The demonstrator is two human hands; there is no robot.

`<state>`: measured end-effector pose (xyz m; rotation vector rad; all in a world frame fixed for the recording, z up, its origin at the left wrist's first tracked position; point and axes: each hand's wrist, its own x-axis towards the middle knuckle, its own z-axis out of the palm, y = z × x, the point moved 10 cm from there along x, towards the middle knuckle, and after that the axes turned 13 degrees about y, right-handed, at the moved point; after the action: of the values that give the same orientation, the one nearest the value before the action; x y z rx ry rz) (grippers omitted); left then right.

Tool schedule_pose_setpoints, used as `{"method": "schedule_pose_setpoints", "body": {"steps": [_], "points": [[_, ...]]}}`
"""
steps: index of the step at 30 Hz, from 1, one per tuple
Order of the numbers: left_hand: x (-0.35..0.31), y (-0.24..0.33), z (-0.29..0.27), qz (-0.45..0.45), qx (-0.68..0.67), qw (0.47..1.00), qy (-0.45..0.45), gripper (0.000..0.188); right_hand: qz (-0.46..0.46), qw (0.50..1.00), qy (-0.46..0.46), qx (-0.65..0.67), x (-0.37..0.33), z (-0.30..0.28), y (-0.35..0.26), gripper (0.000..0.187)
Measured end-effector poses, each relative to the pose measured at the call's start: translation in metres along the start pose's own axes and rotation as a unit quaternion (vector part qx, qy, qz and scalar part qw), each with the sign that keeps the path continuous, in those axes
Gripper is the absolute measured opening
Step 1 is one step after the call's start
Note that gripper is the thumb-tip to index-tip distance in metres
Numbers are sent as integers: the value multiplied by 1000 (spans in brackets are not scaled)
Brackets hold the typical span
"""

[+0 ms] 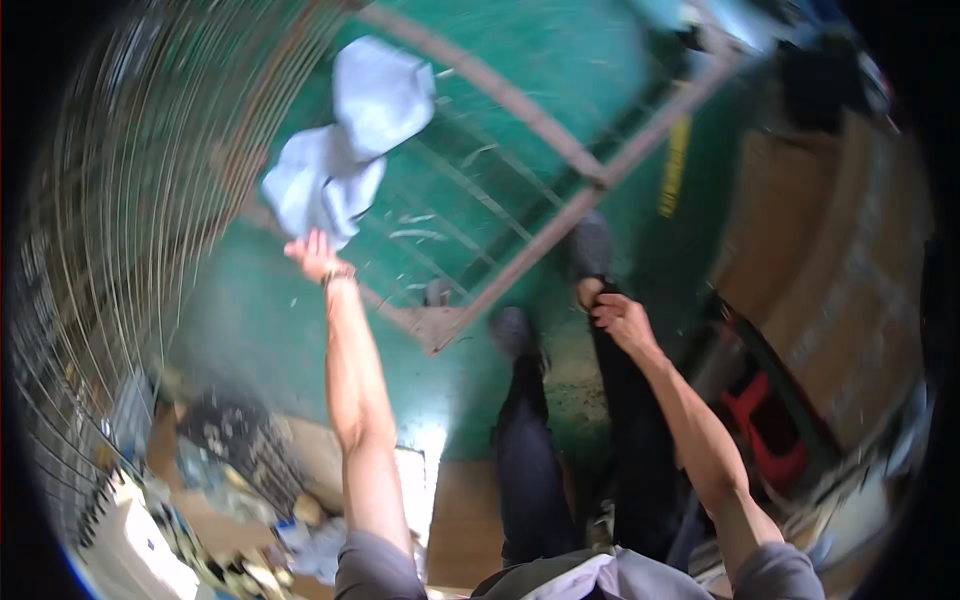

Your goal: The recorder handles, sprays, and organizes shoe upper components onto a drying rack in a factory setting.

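Note:
My left hand (315, 255) is stretched out ahead and grips the lower corner of a pale blue cloth (345, 135), which hangs crumpled above a green floor. My right hand (618, 315) rests against my right trouser leg, its fingers curled on the dark fabric (625, 420). Both my legs and dark shoes (512, 330) show below, standing beside a rusty metal frame (560, 215) with thin crossbars lying on the floor. The picture is blurred by motion.
A curved wire mesh panel (120, 230) fills the left side. Boxes, papers and clutter (220, 470) lie at lower left. A red object (765, 425) and brown boards (830, 270) sit at right. A yellow strip (675, 165) lies on the green floor.

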<state>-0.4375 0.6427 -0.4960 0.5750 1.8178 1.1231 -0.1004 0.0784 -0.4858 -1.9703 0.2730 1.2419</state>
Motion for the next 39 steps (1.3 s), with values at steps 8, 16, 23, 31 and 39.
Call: {"method": "schedule_pose_setpoints", "body": {"steps": [8,16,23,31,39], "points": [[-314,-73,-65,-24,519,753,-403,60,-8,975,220,-24,-268,-143,19,40],[-720,-11,-123,10,490,567,-662,52,44,891,361,273,-556,-295,136,40],[-1132,32,-326,-46,451,315,-834,41,215,478,668,528,-805,-432,429,23],[-1432,-118,-593,-127,468,177,-857,50,171,19,571,803,-916,-481,723,54],[-1563,-289,-646,134,443,245,-852,86,79,-88,555,824,-909,-515,733,51]]}}
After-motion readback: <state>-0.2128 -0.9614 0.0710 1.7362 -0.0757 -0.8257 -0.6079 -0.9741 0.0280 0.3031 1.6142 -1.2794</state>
